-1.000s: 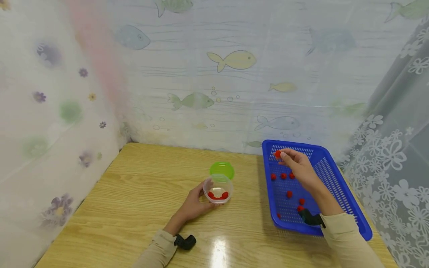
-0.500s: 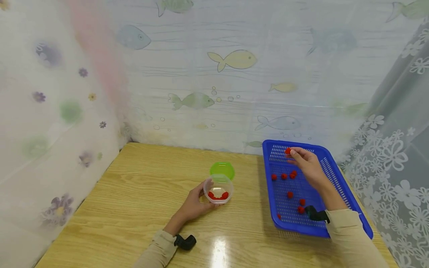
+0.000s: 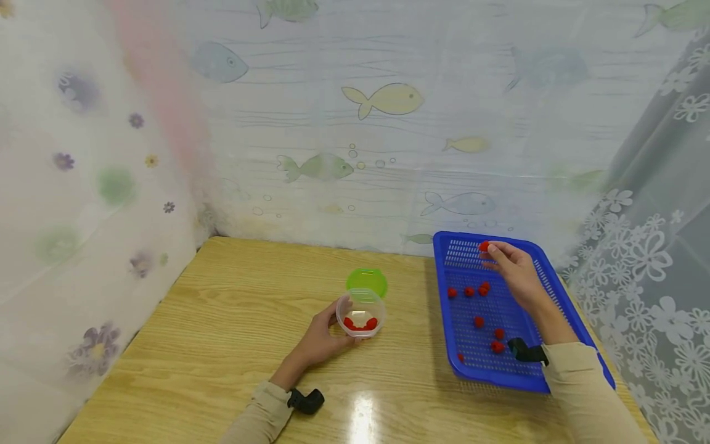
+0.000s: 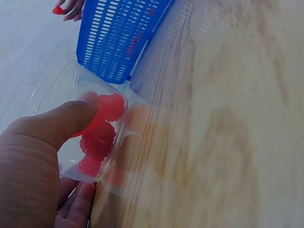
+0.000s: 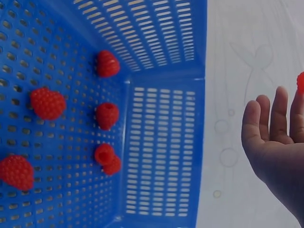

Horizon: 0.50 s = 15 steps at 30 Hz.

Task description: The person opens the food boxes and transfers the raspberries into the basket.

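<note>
A clear plastic tub (image 3: 361,302) with several red raspberries (image 4: 98,140) in its bottom stands on the table. My left hand (image 3: 322,338) grips it from the left, thumb in front and fingers behind. Over the far part of the blue basket (image 3: 450,345), my right hand (image 3: 517,271) pinches one raspberry (image 3: 485,246) between thumb and fingertip. In the right wrist view that raspberry (image 5: 300,82) shows only at the right edge, and the other fingers are spread loosely. Several more raspberries (image 5: 48,103) lie scattered on the basket's perforated floor.
A green lid (image 3: 368,281) lies on the wooden table (image 3: 249,290) just behind the tub. Fish-patterned curtain (image 3: 310,123) hangs along the table's back edge. A lace curtain (image 3: 660,296) hangs close by the basket's right side.
My right hand has moved right and slightly up over the basket, carrying the pinched raspberry. The left hand and the tub have stayed in place.
</note>
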Motion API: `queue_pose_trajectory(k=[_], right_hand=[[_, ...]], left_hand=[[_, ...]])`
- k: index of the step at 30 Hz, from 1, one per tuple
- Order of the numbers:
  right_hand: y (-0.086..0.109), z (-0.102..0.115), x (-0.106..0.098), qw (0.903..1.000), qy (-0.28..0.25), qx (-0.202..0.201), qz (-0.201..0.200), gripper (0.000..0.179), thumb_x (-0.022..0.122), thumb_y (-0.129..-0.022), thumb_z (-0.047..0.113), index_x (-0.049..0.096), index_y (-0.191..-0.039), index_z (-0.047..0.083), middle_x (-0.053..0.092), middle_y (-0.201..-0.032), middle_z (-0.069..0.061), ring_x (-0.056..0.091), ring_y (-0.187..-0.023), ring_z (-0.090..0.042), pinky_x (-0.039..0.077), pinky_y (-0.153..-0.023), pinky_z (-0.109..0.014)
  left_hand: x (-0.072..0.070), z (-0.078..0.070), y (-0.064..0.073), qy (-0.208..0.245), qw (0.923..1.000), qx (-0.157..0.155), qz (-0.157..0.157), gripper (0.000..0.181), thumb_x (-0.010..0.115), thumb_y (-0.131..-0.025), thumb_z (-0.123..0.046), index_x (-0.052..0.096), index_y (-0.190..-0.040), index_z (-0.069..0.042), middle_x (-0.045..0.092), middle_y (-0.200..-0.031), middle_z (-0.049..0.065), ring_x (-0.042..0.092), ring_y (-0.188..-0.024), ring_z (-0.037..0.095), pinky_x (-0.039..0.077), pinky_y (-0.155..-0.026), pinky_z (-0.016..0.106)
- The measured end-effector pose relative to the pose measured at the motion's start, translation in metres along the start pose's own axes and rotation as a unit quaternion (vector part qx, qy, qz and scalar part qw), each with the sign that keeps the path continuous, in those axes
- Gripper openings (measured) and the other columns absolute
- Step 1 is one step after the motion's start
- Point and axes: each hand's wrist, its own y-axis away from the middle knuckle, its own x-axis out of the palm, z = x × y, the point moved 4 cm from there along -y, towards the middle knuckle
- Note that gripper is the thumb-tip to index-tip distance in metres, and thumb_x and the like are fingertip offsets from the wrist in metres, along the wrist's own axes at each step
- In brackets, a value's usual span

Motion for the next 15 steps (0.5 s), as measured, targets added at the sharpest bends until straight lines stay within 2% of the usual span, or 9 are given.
queue_pose_trajectory(k=[4,10,15], right_hand=[[-0.0006,-0.0016,-0.002,0.9998,-0.021,0.004,-0.006,0.018,0.054,-0.107,0.024,0.065,-0.116,0.014,0.068,-0.111,0.011,0.066,-0.104,-0.002,0.054,-0.088,-0.013],[-0.0004,-0.0023,-0.0054,0.9999,-0.008,0.002,-0.013,0.032,0.053,-0.107,0.026,0.062,-0.125,0.001,0.067,-0.114,0.012,0.063,-0.107,-0.001,0.053,-0.09,-0.013],[-0.0004,-0.0034,-0.0068,0.9998,-0.019,0.0,-0.009,0.032,0.053,-0.107,0.026,0.061,-0.126,0.001,0.067,-0.115,0.012,0.063,-0.107,-0.003,0.053,-0.091,-0.014]], left_hand=[[-0.0006,0.0001,0.0003,-0.005,1.0,0.0,0.003,0.089,0.084,-0.084,-0.01,0.035,-0.158,-0.007,0.05,-0.15,0.021,0.053,-0.136,0.034,0.046,-0.11,0.047],[-0.0004,0.0015,0.0004,-0.013,0.9998,-0.012,0.006,0.09,0.084,-0.085,-0.015,0.033,-0.159,-0.011,0.05,-0.152,0.016,0.053,-0.136,0.032,0.047,-0.11,0.041],[-0.0002,0.0001,0.001,-0.015,0.9997,-0.02,0.008,0.091,0.084,-0.085,-0.015,0.032,-0.16,-0.011,0.049,-0.152,0.015,0.053,-0.136,0.03,0.047,-0.11,0.04]])
